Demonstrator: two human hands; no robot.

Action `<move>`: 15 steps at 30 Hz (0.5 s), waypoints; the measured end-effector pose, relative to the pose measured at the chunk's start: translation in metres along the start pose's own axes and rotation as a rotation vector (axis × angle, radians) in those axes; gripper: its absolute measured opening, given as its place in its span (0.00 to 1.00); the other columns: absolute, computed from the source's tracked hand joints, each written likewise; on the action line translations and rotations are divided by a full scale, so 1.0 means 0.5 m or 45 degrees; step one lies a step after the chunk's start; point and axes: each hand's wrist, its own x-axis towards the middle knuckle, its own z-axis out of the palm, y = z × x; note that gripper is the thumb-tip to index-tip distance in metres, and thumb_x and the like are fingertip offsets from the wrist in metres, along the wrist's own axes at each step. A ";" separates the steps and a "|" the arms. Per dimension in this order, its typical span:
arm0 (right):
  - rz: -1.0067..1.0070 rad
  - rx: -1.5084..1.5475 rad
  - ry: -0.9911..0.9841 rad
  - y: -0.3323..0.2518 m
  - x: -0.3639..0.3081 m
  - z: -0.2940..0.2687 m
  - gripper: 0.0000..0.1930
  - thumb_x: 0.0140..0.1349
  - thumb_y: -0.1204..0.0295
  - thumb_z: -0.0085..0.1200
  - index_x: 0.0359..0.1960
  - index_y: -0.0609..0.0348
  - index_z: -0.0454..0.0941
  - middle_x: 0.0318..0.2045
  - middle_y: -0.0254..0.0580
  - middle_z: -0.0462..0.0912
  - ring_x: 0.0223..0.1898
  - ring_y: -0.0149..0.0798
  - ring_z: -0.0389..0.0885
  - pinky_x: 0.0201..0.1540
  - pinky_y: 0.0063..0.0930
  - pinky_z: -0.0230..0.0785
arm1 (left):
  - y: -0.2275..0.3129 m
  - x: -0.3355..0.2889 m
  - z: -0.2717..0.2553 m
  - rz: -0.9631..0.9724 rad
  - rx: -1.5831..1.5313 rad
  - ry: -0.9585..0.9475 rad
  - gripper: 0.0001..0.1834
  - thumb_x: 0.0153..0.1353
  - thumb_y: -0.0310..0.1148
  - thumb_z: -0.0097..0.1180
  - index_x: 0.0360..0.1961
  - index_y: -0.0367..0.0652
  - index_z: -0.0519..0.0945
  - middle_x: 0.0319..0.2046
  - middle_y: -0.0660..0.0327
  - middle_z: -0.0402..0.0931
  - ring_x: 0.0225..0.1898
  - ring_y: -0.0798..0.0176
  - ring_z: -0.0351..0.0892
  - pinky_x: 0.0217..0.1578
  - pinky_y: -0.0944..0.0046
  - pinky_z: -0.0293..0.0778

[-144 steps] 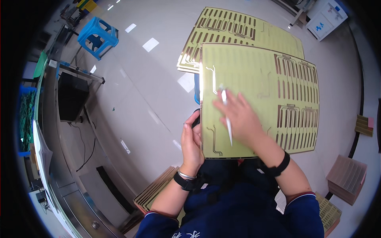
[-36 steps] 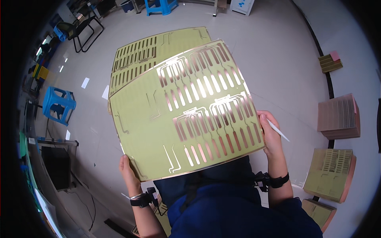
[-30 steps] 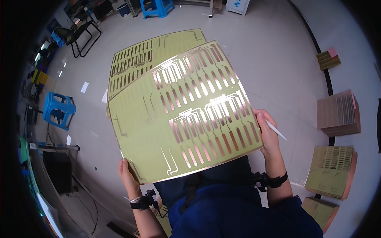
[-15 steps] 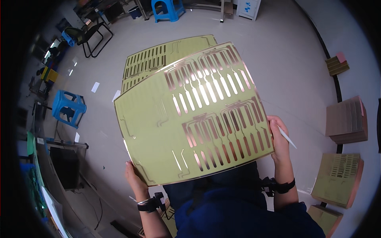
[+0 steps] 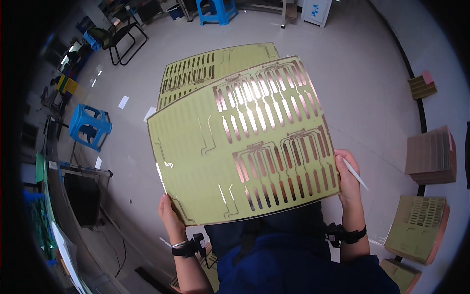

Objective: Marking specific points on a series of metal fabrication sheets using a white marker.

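A large yellow-green circuit board panel [image 5: 196,171] with shiny copper traces is held up in front of my body, slightly tilted. My left hand [image 5: 171,216] is closed on its lower left edge, the fingers partly hidden beneath. On the right edge, my right hand [image 5: 349,179] grips the panel too. A slim white pen-like stick [image 5: 356,174] with a pointed end juts from between the fingers of that hand. Behind the held panel, and partly covered by it, lies a similar panel [image 5: 249,56] with dark traces.
Stacks of panels stand along the right wall: a brownish stack [image 5: 431,154], a green one [image 5: 416,228] and a small one [image 5: 422,87]. To the left are a blue stool [image 5: 90,125] and a dark screen [image 5: 82,198]. Another blue stool [image 5: 215,12] and a black chair [image 5: 120,41] stand farther off.
The held panel has tilted slightly, moving the bright glare on its copper. The view has shifted a little, so the surroundings sit slightly farther right. Both hands keep their grip.
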 end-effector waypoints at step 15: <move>-0.692 -0.730 0.008 0.026 0.006 0.032 0.15 0.72 0.71 0.45 0.53 0.66 0.77 0.43 0.48 0.83 0.44 0.40 0.82 0.50 0.32 0.74 | -0.058 0.045 -0.076 0.016 0.277 0.089 0.18 0.76 0.40 0.46 0.30 0.40 0.77 0.25 0.73 0.71 0.27 0.79 0.63 0.29 0.73 0.63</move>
